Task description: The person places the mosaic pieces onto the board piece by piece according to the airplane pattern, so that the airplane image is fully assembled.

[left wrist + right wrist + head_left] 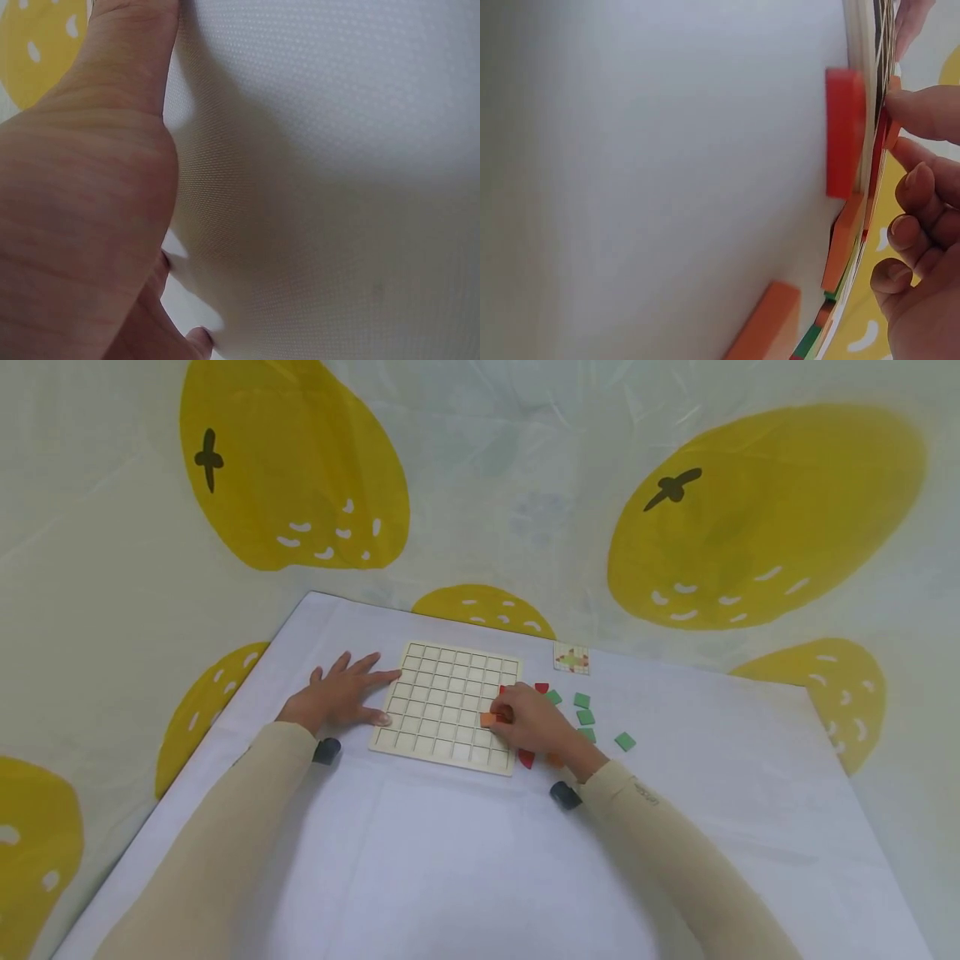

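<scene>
Fruit-print cloth (487, 485) rises behind the white bench (420, 860). At left, the left hand (337, 695) spreads its fingers, touching the edge of a gridded board (442, 706) whose squares are mostly bare. Over its right side, the right hand (536, 720) pinches an orange tile (487, 720). Placing seems barely begun: red pieces (527, 760), then green tiles (585, 717) still lie loose, near a patterned card (572, 658).

Small, illegible lettering (647, 793) on right sleeve (675, 860)
</scene>
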Motion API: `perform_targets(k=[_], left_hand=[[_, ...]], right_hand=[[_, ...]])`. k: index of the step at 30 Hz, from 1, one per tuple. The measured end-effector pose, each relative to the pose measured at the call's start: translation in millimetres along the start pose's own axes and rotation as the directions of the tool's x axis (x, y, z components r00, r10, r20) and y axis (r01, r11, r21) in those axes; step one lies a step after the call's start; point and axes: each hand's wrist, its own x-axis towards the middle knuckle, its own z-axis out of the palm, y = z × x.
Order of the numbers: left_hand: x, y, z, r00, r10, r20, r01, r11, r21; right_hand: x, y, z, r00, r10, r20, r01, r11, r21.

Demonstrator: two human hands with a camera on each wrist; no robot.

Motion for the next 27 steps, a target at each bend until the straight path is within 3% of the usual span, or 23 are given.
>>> perform_targets(k=[10, 15, 21, 27], left_hand=[[-1.5, 0.8, -1.6, 1.0, -0.009, 0.003, 0.009, 1.0, -0.003], [-0.4, 1.5, -0.5, 1.0, -0.009, 0.014, 0.009, 1.0, -0.008], [1.5, 1.1, -0.1, 1.0, -0.013, 0.014, 0.012, 1.0, 0.018], [3.7, -0.7, 2.0, 1.0, -0.01, 0.008, 0.01, 1.0, 0.02]], right_hand=[[2.1, -9.7, 2.1, 0.995, 0.102, 0.002, -0.102, 0.994, 0.041], [1.3, -8.2, 3.7, 0.996, 0.084, -0.014, -0.084, 0.996, 0.036], [-3.6, -3.8, 0.0, 0.997, 0.079, -0.012, -0.077, 0.992, 0.096], [-16.2, 12.6, -12.1, 0.996, 0.084, 0.034, -0.087, 0.988, 0.126]])
